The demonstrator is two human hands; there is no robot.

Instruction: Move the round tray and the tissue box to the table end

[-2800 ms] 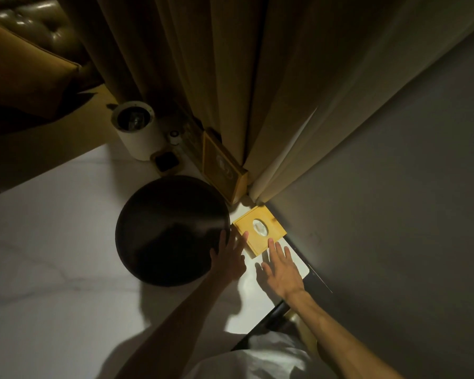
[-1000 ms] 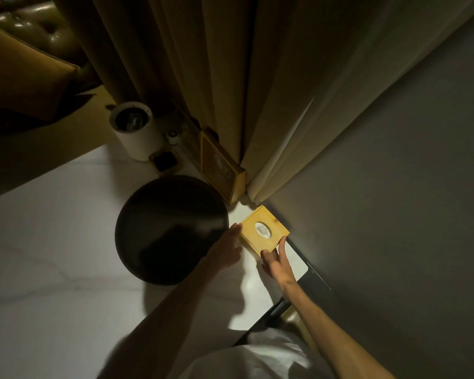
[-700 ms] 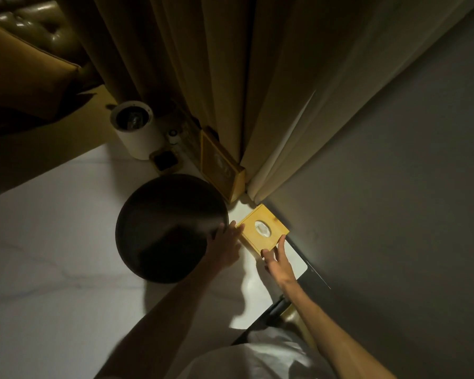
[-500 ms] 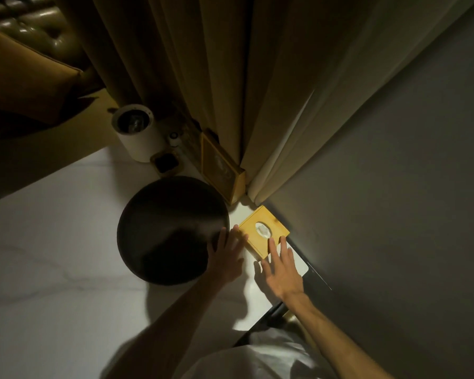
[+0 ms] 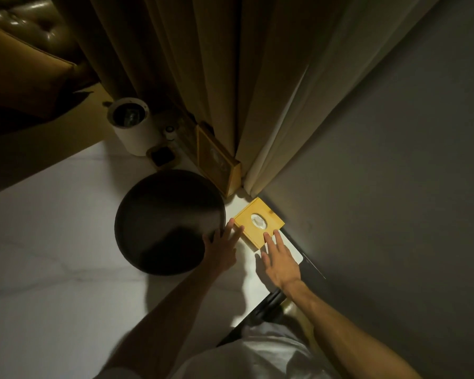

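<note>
A dark round tray (image 5: 164, 220) lies flat on the white marble table (image 5: 52, 269), near its far end. To its right, at the table's corner by the wall, sits a yellow wooden tissue box (image 5: 246, 217) with an oval slot on top. My left hand (image 5: 222, 247) rests between the two, fingers spread, the thumb at the tray's rim and fingertips by the box's left edge. My right hand (image 5: 278, 258) lies flat just below the box, fingers apart, fingertips touching its near edge. Neither hand grips anything.
At the table's far end stand a white cylindrical container (image 5: 130, 127), a small dark square holder (image 5: 162, 157) and a gold picture frame (image 5: 216, 162) leaning by the tan curtains (image 5: 203, 77). A grey wall (image 5: 381, 187) runs along the right. A padded brown seat (image 5: 19, 64) is at the upper left.
One second ago both hands were closed around the tissue box's sides. They have since let go and drawn back slightly, fingers spreading flat. Tray and box have kept their places.
</note>
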